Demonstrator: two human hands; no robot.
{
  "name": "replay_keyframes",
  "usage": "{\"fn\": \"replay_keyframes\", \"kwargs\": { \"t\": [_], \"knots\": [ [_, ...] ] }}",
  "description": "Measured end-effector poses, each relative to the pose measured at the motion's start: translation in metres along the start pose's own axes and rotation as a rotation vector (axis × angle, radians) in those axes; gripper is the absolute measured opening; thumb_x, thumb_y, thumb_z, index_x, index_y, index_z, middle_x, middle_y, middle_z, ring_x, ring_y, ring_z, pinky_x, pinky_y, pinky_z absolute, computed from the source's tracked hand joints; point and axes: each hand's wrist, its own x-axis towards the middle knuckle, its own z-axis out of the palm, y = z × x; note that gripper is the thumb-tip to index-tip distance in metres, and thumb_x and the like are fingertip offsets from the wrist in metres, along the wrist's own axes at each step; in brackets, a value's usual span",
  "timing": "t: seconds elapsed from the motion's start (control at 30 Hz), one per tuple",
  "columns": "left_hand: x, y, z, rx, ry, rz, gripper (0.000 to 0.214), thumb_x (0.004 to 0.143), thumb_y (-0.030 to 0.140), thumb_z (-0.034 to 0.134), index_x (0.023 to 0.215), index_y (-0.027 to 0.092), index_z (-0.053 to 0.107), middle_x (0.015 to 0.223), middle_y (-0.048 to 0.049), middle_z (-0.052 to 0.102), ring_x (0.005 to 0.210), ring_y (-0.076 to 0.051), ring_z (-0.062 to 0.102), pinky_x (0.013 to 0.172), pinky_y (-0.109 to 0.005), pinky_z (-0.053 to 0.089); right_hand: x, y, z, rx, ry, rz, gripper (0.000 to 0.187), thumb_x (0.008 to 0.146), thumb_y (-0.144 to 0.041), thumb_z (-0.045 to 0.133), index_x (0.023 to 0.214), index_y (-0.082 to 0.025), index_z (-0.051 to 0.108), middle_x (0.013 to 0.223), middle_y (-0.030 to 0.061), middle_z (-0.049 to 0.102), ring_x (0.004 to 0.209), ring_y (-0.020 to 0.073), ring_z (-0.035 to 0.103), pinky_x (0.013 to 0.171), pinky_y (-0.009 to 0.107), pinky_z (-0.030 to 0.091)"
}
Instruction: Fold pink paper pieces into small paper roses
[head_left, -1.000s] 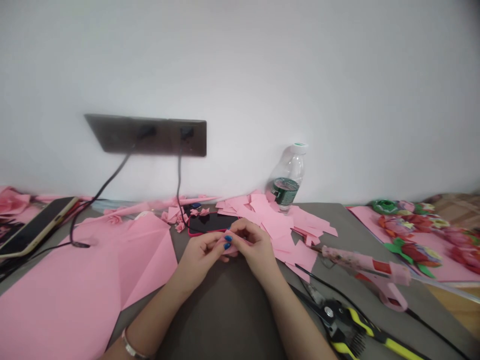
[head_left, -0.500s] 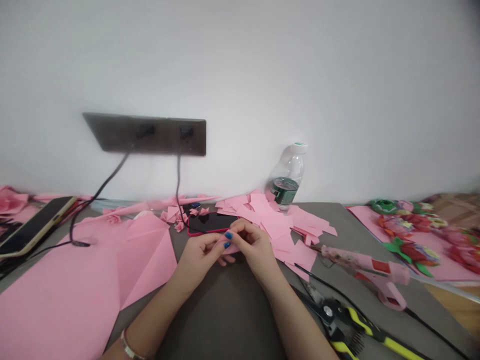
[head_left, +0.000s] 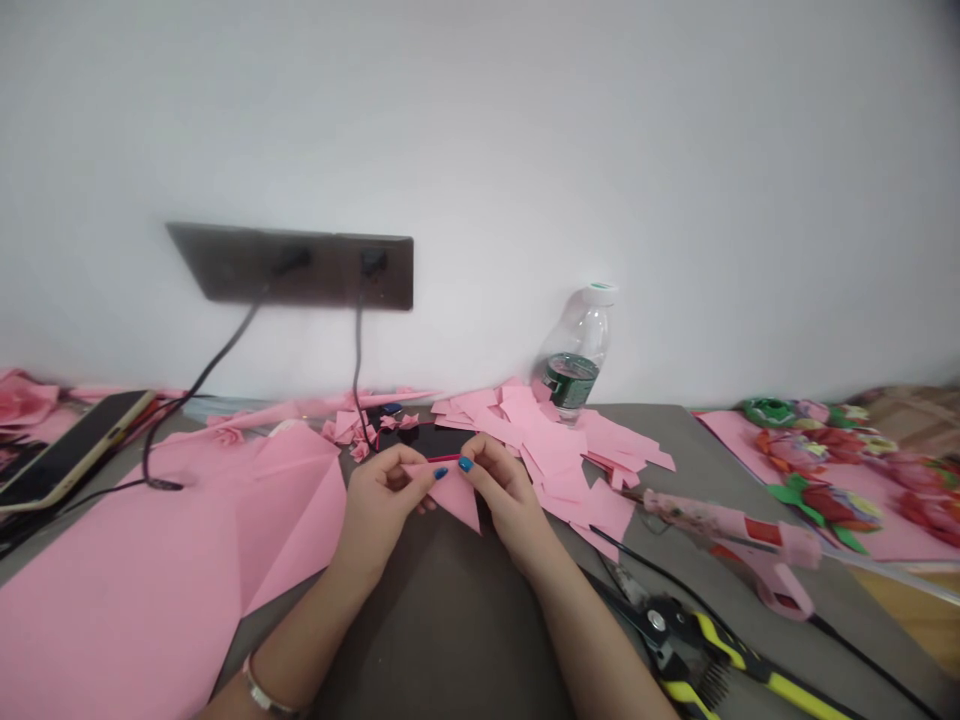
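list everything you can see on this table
pink paper triangle: 1, pink, pinched between both hands
loose paper pieces: many, pink, heaped behind the hands
paper sheet: 1, pink, creased, at left
hot glue gun: 1, pink, right of the hands
shears: 1, yellow and black, front right
paper flowers: several, red, pink and green, far right
phone: 1, black, red edge, behind the hands
tablet: 1, black, gold edge, far left
water bottle: 1, clear, green label, against the wall
socket panel: 1, dark, on the wall
cables: 2, black, running down from the panel
left hand: 1, blue nails, bracelet on the wrist
right hand: 1, blue nails
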Motion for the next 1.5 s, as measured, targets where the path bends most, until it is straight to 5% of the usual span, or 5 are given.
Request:
{"fn": "replay_keyframes", "kwargs": {
  "t": [0.23,0.63,0.77,1.03,1.5],
  "knots": [
    [0.0057,-0.0066,0.0013,-0.278,0.048,-0.019,0.018,0.068,0.029,0.08,0.075,0.017,0.068,0.067,0.0032,0.064,0.06,-0.01,0.062,0.061,-0.02,0.051,0.0021,0.0016,-0.0034,-0.049,0.093,-0.1,0.021,0.087,-0.037,0.056,0.075,-0.023,0.048,0.067,-0.0035,0.038,0.059,0.0138,0.034,0.055,0.026,0.028],
    [0.0056,-0.0056,0.0029,-0.599,0.044,-0.119,0.033,0.068,0.036,0.083,0.06,0.016,0.058,0.056,0.0056,0.051,0.055,-0.007,0.048,0.052,-0.016,0.046,0.0034,0.0029,-0.0034,-0.038,0.116,-0.128,0.018,0.086,-0.035,0.057,0.075,-0.022,0.049,0.07,-0.0027,0.039,0.064,0.0147,0.036,0.059,0.026,0.03],
    [0.0057,-0.0074,0.001,-0.554,0.105,-0.061,0.036,0.07,0.042,0.079,0.061,0.016,0.057,0.059,0.0047,0.05,0.056,-0.008,0.048,0.053,-0.018,0.047,0.0047,0.0043,-0.007,-0.039,0.179,-0.141,0.019,0.085,-0.038,0.058,0.077,-0.023,0.049,0.072,-0.0024,0.04,0.067,0.0157,0.038,0.063,0.026,0.032],
    [0.001,-0.0001,0.0031,-0.11,-0.126,0.053,0.027,0.076,0.041,0.073,0.071,0.017,0.063,0.065,0.002,0.055,0.057,-0.011,0.051,0.052,-0.02,0.046,0.0015,0.0015,-0.0028,-0.113,0.067,-0.16,0.025,0.088,-0.04,0.057,0.074,-0.022,0.049,0.07,-0.0025,0.041,0.062,0.014,0.038,0.057,0.026,0.031],
    [0.0018,0.0002,0.0025,-0.056,-0.111,0.091,0.026,0.08,0.035,0.066,0.064,0.018,0.054,0.06,0.0041,0.049,0.055,-0.011,0.048,0.053,-0.02,0.043,0.0027,0.0037,-0.0018,-0.139,0.062,-0.078,0.032,0.083,-0.049,0.063,0.073,-0.02,0.055,0.065,-0.0022,0.048,0.057,0.0126,0.041,0.053,0.025,0.031]
  ]
}}
